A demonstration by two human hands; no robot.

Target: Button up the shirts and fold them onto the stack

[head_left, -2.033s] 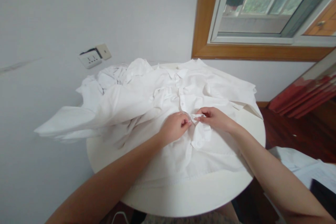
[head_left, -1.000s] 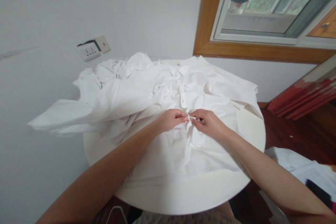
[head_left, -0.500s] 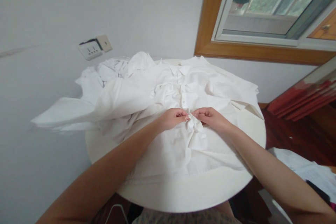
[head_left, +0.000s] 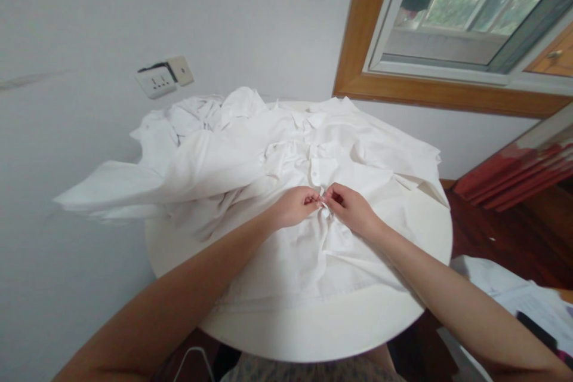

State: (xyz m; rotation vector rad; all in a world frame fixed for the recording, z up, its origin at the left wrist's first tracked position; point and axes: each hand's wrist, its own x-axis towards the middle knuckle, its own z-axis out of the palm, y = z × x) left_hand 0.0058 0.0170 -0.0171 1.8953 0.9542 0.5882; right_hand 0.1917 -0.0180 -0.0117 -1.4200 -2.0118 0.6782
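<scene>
Across the middle of the frame, a white shirt (head_left: 286, 176) lies front up and wrinkled on your round white bench (head_left: 313, 340), its collar (head_left: 311, 121) at the far side and its hem toward the lower edge. Just below the centre, your left hand (head_left: 295, 206) pinches the front placket (head_left: 316, 170) between thumb and fingers, while your right hand (head_left: 351, 208) meets it from the other side, fingertips also pinched on the cloth. Your fingertips nearly touch; you cannot tell from this view whether a button sits between them. White cloth extends past the bench's edge at the left of the frame, near a crumpled white pile (head_left: 194, 112). On the wall (head_left: 246, 24) at upper left, you have a socket plate (head_left: 156, 81) beside a beige plate (head_left: 180, 70). A wood-framed window (head_left: 465, 12) fills your upper right, with a red curtain (head_left: 523, 167) below it. At lower right, a dark flat object (head_left: 536, 329) lies among white items (head_left: 496, 280), too unclear to name.
</scene>
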